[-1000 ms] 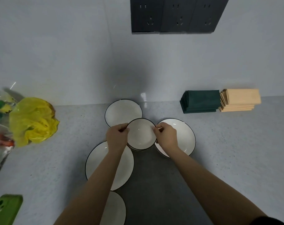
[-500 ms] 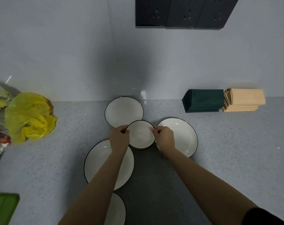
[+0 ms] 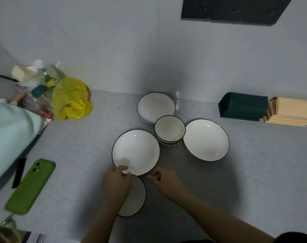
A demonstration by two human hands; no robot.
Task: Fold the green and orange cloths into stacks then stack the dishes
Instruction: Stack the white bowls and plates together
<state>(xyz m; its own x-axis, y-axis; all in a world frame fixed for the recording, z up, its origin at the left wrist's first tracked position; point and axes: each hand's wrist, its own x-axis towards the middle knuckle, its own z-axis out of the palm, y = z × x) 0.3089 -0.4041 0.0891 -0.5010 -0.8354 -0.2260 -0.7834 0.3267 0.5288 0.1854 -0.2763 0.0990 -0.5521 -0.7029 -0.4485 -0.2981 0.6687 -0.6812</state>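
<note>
1. The green cloths (image 3: 243,109) and orange cloths (image 3: 291,112) sit folded in two stacks, touching, at the tabletop's (image 3: 254,172) back edge on the right; the dishes appear to be what is left.
2. The small bowls (image 3: 170,129) are nested mid-tabletop, between a back plate (image 3: 156,106) and a right plate (image 3: 206,139).
3. The left hand (image 3: 116,183) rests on the near plate (image 3: 136,199), fingers curled at the near rim of the big plate (image 3: 136,151); whether its grip has closed on that rim cannot be told.
4. The right hand (image 3: 166,180) hovers just beside the same rim, loosely curled, holding nothing.
5. The dishes look glazed: stiff, smooth, probably slippery and breakable. Opposite rims, thumb over and fingers under, seem the safest hold.
</note>
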